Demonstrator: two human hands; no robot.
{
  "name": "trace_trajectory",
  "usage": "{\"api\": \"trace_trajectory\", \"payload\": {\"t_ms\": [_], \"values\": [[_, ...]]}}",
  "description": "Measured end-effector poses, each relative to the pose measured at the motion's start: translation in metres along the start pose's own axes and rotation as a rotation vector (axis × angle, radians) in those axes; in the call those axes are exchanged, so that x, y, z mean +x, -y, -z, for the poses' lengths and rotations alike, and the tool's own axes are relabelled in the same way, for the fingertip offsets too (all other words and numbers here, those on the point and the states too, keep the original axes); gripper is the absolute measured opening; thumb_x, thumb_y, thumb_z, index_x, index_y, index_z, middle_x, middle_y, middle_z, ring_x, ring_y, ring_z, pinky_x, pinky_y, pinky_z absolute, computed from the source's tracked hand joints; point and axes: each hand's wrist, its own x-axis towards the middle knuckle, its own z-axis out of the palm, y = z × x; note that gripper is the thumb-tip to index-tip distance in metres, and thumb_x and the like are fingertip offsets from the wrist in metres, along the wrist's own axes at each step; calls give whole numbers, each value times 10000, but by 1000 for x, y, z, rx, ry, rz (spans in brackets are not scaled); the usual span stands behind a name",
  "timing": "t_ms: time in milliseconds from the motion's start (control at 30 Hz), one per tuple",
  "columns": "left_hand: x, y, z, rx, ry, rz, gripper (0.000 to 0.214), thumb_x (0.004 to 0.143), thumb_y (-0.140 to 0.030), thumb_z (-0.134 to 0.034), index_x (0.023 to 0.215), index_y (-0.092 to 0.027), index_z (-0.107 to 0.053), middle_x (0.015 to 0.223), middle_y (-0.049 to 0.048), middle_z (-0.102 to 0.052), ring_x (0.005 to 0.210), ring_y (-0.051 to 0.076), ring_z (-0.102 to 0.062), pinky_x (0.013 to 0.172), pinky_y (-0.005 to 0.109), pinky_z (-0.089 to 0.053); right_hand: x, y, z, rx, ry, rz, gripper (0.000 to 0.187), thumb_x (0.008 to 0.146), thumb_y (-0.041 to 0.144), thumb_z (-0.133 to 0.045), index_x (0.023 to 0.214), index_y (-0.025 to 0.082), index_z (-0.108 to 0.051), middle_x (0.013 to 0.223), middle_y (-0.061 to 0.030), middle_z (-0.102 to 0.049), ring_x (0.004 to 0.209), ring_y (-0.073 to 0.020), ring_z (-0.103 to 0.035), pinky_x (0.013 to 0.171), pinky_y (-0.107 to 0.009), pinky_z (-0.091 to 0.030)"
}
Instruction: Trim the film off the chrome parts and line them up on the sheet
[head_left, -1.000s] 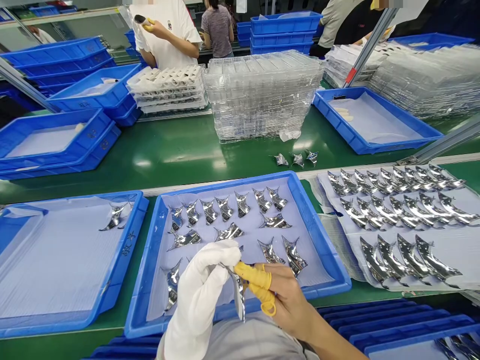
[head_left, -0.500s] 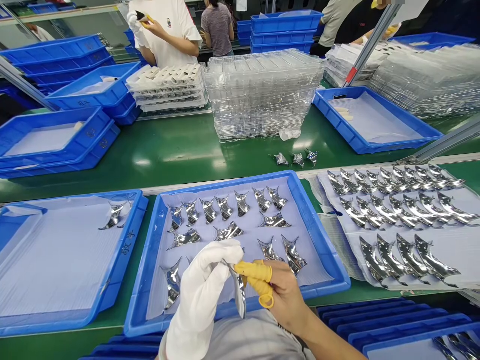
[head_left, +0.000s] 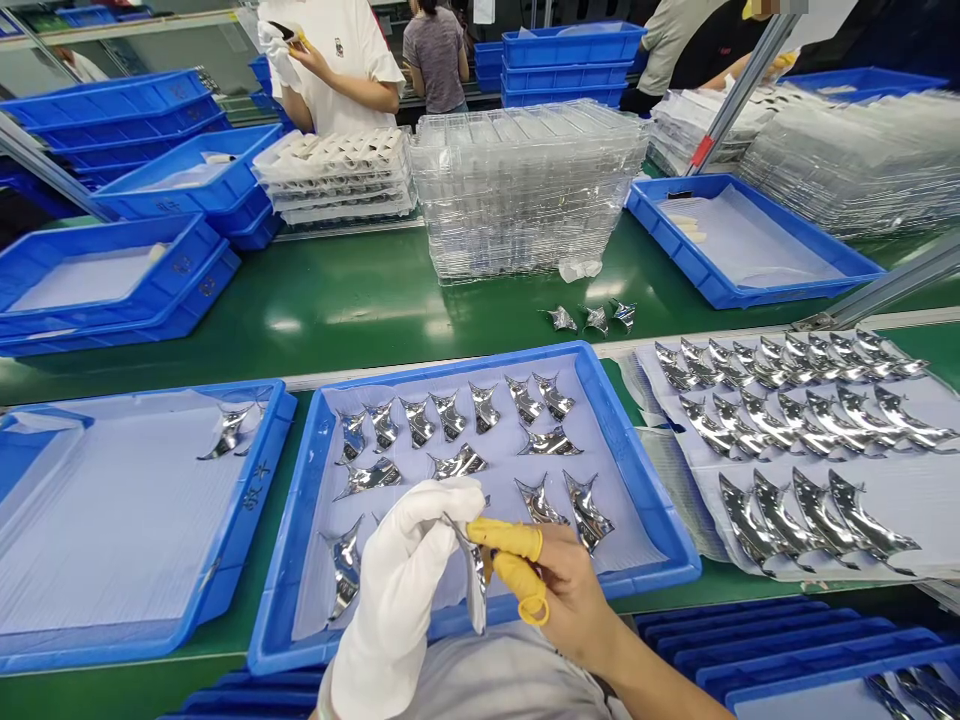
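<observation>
Left hand (head_left: 401, 590), in a white glove, gripped a curved chrome piece (head_left: 477, 590) between thumb and fingers, holding it tilted on edge above the near side of the middle tray (head_left: 279, 645). Right hand (head_left: 570, 585), with yellow covers (head_left: 517, 541) on its fingers, had a fingertip against the upper part of that piece; whether it also pinched it, I could not tell.

At the far left stood stacked blue trays (head_left: 112, 110), and nearer, a paper-lined tray (head_left: 247, 510) held shiny parts (head_left: 227, 432) in its far right corner. A co-worker in a white shirt (head_left: 345, 60) stood beyond the green table (head_left: 337, 310), hands raised around a dark object (head_left: 283, 32).

Seven chrome parts (head_left: 484, 408) lay along the middle tray's far side, with others lower down, some partly hidden by the glove. Beyond it were a tall stack of clear trays (head_left: 525, 200) and three small shiny pieces (head_left: 596, 319). At right, a white sheet (head_left: 937, 515) carried three rows of curved parts (head_left: 821, 512), four in the nearest row
</observation>
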Motion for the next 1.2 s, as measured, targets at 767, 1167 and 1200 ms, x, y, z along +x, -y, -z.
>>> {"api": "trace_trajectory", "payload": {"t_ms": [767, 1167, 1200], "values": [[5, -11, -12, 11, -246, 60, 149, 902, -302, -771, 1042, -273, -810, 946, 26, -809, 844, 177, -745, 761, 265, -605, -7, -6, 2, -498, -74, 315, 186, 1036, 124, -542, 988, 207, -702, 802, -50, -761, 666, -170, -716, 559, -266, -517], [1, -20, -19, 339, -192, -430, 273, 916, -177, -719, 1143, -314, -783, 817, -26, -769, 799, 182, -705, 1159, 565, -437, -2, -25, -1, -19, -75, -6, 334, 1008, 272, -593, 679, 220, -567, 634, 14, -545, 585, -144, -468, 554, -265, -393], [1, -20, -18, 328, -201, -390, 243, 909, -189, -731, 1113, -310, -789, 846, -19, -777, 861, 197, -719, 1151, 548, -449, -1, -23, -1, 17, -77, -17, 344, 1008, 288, -599, 674, 220, -554, 628, 21, -525, 580, -140, -445, 551, -262, -380]]}}
